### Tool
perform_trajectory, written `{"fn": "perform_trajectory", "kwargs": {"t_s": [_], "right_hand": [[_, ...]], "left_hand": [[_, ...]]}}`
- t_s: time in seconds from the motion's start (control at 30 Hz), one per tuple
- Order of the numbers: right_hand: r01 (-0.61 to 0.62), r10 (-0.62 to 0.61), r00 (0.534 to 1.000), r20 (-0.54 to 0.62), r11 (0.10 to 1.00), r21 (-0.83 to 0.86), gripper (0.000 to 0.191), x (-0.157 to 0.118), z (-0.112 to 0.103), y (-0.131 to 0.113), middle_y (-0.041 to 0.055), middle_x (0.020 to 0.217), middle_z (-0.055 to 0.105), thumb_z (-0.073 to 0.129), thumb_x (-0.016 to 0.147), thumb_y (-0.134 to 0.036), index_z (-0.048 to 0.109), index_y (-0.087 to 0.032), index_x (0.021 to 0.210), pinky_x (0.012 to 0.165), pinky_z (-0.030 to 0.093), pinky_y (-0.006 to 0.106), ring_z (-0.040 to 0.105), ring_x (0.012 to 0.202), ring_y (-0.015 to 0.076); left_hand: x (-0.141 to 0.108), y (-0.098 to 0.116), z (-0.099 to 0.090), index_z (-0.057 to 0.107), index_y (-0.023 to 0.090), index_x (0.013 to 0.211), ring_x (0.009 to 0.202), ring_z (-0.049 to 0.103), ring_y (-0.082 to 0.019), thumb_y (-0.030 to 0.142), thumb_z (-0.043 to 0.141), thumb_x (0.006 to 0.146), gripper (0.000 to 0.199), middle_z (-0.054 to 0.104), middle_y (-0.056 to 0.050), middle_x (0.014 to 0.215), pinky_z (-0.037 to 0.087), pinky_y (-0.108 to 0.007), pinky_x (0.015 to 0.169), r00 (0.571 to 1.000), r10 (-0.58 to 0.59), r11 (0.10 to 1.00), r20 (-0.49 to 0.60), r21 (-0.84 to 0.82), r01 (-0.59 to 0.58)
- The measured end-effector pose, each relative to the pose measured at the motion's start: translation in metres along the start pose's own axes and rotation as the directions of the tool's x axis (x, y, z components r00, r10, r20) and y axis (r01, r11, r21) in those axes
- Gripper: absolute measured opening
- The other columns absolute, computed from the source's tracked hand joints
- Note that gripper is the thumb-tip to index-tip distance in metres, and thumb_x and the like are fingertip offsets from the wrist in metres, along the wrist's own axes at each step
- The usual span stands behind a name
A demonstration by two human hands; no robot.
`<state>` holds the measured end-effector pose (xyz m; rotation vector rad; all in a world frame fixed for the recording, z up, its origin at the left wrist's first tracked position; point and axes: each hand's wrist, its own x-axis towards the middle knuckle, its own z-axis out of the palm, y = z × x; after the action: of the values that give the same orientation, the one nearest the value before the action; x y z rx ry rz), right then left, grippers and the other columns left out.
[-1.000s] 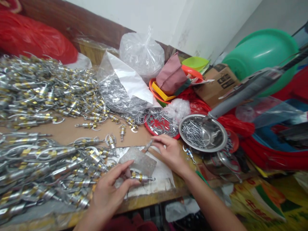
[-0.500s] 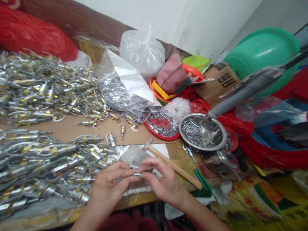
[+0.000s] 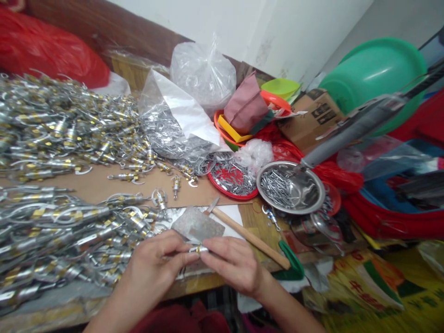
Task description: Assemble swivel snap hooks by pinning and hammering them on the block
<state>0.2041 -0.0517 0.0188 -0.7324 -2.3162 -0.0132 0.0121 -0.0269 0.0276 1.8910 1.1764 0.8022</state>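
Note:
Between the fingertips of both hands is a small silver metal fitting with a yellowish band (image 3: 198,249). My left hand (image 3: 156,259) pinches its left end, fingers curled. On its other end, the fingers and thumb of my right hand (image 3: 234,263) are closed, hiding part of it. Just beyond the fingers lies a grey metal plate (image 3: 199,224) on white paper. A tool with a long wooden handle (image 3: 251,237) and a narrow metal head lies to its right. Many similar silver and brass fittings with curved hooks (image 3: 69,231) are heaped beside my left hand.
A larger heap of fittings (image 3: 69,120) covers the back left. Small metal parts fill a clear bag (image 3: 169,125), a red tray (image 3: 236,197) and a steel bowl (image 3: 314,203). A grey rod-like arm (image 3: 347,134) slants over the bowl. A green basin (image 3: 378,69) stands behind.
My right fingers have flattened and drawn together over the fitting, which now shows more clearly. My left hand keeps its pinch. The view has shifted slightly.

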Motion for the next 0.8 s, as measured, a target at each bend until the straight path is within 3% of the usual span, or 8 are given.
{"fn": "perform_trajectory", "kwargs": {"t_s": [0.1, 0.3, 0.47, 0.57, 0.67, 0.73, 0.8], "right_hand": [[0.006, -0.006, 1.0, 0.009, 1.0, -0.004, 0.018, 0.002, -0.004, -0.001, 0.0141, 0.091, 0.066, 0.048, 0.082, -0.009, 0.063, -0.007, 0.092, 0.072, 0.052, 0.029, 0.06, 0.091, 0.0198], [0.05, -0.051, 0.997, 0.06, 0.999, 0.006, 0.018, 0.004, -0.011, -0.003, 0.0143, 0.093, 0.066, 0.049, 0.081, -0.007, 0.062, -0.006, 0.093, 0.075, 0.052, 0.03, 0.059, 0.095, 0.0209], [-0.074, 0.076, 0.997, -0.02, 0.994, 0.076, 0.022, 0.0, -0.006, -0.006, 0.0127, 0.093, 0.066, 0.044, 0.084, -0.011, 0.062, -0.011, 0.097, 0.073, 0.052, 0.028, 0.059, 0.093, 0.0176], [-0.179, 0.186, 0.982, -0.036, 0.975, 0.13, 0.026, -0.001, -0.001, -0.009, 0.0108, 0.093, 0.066, 0.044, 0.081, -0.007, 0.064, -0.015, 0.094, 0.07, 0.052, 0.025, 0.062, 0.086, 0.0153], [-0.317, 0.329, 0.944, -0.021, 0.923, 0.219, 0.024, 0.0, 0.004, -0.011, 0.01, 0.09, 0.067, 0.048, 0.077, -0.006, 0.068, -0.015, 0.089, 0.068, 0.052, 0.022, 0.063, 0.079, 0.0142], [-0.431, 0.453, 0.891, -0.003, 0.849, 0.305, 0.017, 0.002, 0.007, -0.013, 0.0091, 0.085, 0.068, 0.056, 0.075, -0.011, 0.07, -0.015, 0.085, 0.065, 0.053, 0.021, 0.064, 0.074, 0.0141], [-0.543, 0.57, 0.82, 0.049, 0.748, 0.381, 0.012, 0.004, 0.008, -0.015, 0.0072, 0.079, 0.068, 0.062, 0.073, -0.017, 0.071, -0.017, 0.081, 0.062, 0.053, 0.022, 0.064, 0.068, 0.0138]], "left_hand": [[-0.003, -0.001, 0.001, 0.067, 0.02, 0.059, 0.056, 0.058, -0.014, 0.023, 0.056, 0.072, 0.017, 0.063, 0.0, 0.057, 0.045, -0.022, 0.055, 0.993, 0.107, 0.993, -0.045, 0.051, -0.105], [-0.008, -0.007, 0.007, 0.068, 0.021, 0.062, 0.056, 0.06, -0.013, 0.021, 0.053, 0.075, 0.02, 0.063, -0.001, 0.057, 0.046, -0.02, 0.054, 0.974, 0.209, 0.974, -0.083, 0.11, -0.2], [-0.009, -0.002, 0.004, 0.066, 0.019, 0.065, 0.064, 0.061, -0.013, 0.018, 0.052, 0.076, 0.018, 0.064, -0.004, 0.069, 0.046, -0.019, 0.058, 0.971, 0.233, 0.971, -0.05, 0.074, -0.229], [-0.007, 0.002, 0.001, 0.066, 0.02, 0.062, 0.074, 0.062, -0.016, 0.021, 0.055, 0.074, 0.017, 0.066, -0.005, 0.079, 0.047, -0.022, 0.065, 0.989, 0.141, 0.99, -0.039, 0.003, -0.141], [-0.006, 0.002, 0.003, 0.068, 0.022, 0.062, 0.073, 0.064, -0.018, 0.026, 0.058, 0.071, 0.014, 0.07, -0.003, 0.077, 0.049, -0.024, 0.067, 0.996, -0.09, 0.98, -0.006, -0.176, 0.088], [-0.007, -0.002, 0.009, 0.07, 0.021, 0.069, 0.069, 0.065, -0.019, 0.03, 0.063, 0.067, 0.012, 0.072, -0.002, 0.072, 0.051, -0.026, 0.064, 0.959, -0.284, 0.908, 0.011, -0.319, 0.273], [-0.009, -0.007, 0.016, 0.07, 0.02, 0.085, 0.072, 0.066, -0.021, 0.031, 0.07, 0.059, 0.028, 0.073, -0.002, 0.076, 0.054, -0.028, 0.065, 0.906, -0.423, 0.798, 0.014, -0.467, 0.38]]}}
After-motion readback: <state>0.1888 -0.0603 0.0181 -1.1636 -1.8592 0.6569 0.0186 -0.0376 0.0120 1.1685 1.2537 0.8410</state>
